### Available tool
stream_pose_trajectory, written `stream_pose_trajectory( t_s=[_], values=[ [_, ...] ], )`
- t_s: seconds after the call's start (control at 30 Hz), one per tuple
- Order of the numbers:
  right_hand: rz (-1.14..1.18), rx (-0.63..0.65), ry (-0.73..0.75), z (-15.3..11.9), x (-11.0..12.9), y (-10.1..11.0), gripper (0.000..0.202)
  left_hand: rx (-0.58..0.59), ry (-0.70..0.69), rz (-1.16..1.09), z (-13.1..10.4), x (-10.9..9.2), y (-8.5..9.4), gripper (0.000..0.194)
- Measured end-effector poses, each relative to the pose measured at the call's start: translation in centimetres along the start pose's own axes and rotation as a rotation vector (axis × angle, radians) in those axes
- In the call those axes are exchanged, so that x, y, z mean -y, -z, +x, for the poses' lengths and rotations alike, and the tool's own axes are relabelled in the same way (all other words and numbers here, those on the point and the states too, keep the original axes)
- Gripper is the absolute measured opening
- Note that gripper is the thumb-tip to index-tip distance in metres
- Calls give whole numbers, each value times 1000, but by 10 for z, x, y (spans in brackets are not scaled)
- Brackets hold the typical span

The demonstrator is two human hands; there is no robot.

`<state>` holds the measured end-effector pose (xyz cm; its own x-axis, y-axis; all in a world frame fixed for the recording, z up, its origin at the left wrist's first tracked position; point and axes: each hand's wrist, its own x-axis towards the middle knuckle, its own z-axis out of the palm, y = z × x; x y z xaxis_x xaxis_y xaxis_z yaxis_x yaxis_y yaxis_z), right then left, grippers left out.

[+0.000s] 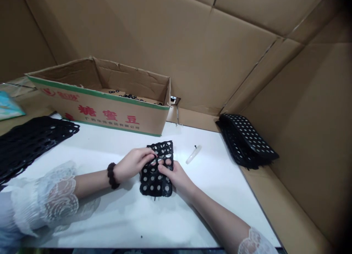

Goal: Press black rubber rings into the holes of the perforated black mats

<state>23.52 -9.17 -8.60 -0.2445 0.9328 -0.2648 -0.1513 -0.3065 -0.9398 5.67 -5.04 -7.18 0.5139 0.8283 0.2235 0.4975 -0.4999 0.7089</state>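
Both hands are at a small black sheet (155, 179) with rows of round holes, above the middle of the white table. My left hand (134, 162), with a dark band at its wrist, pinches at the sheet's upper left part; what lies between thumb and finger is too small to make out. Along the right edge, my right hand (176, 175) grips the sheet, thumb on top and fingers behind. A thin white translucent stick (193, 154) with a dark tip lies to the right of the hands.
Behind stands an open cardboard box (110, 116) holding small black rings (132, 96). Black perforated sheets (30, 142) lie at the left. More holed black sheets (247, 136) are stacked at the right by the cardboard wall (310, 136). A turquoise packet (9, 106) sits far left.
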Motion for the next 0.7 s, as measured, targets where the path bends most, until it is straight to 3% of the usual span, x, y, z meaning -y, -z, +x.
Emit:
stream_pose_trajectory(
  t_s=[0.1, 0.17, 0.23, 0.33, 0.5, 0.6, 0.7],
  values=[
    [84, -36, -49, -2, 0, 0, 22, -295, 155, 10, 7, 7, 16, 33],
    [162, -15, -67, -3, 1, 1, 22, -463, 157, 107, 6, 9, 21, 31],
    [181, 20, -59, -4, 3, 0, 24, -446, 29, 236, 2, 8, 19, 27],
    [128, 47, 3, -3, 7, -1, 29, -340, -275, 404, -8, 1, 8, 23],
    [45, 72, 77, -3, 8, -4, 34, -275, -664, 619, -20, -2, 1, 32],
    [-25, 67, 93, -4, 5, -5, 28, -263, -704, 646, -19, -1, 2, 34],
    [-69, 56, 79, -4, 3, -6, 24, -235, -545, 546, -16, 0, -3, 28]
  ],
)
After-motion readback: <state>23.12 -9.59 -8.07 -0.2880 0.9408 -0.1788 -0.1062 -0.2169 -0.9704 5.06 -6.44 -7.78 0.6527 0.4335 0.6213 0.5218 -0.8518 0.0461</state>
